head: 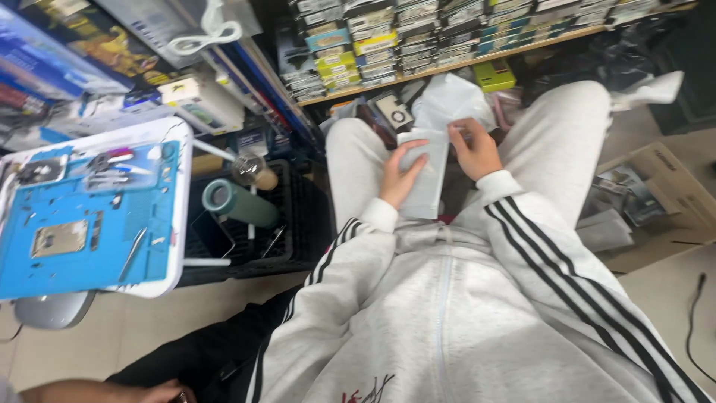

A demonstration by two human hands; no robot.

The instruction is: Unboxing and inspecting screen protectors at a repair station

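A: Item under observation?
B: One long white rectangular box [425, 179], plain matte faces, lengthwise between the knees, far end tipped slightly right.
A: Condition?
B: Far end meets a crumpled white plastic bag [451, 101]. Whether the end flap is open cannot be told.
A: Support?
B: Held up over the lap.

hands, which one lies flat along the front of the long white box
The left hand: its fingers lie flat along the white box. The right hand instead grips the box's top end.
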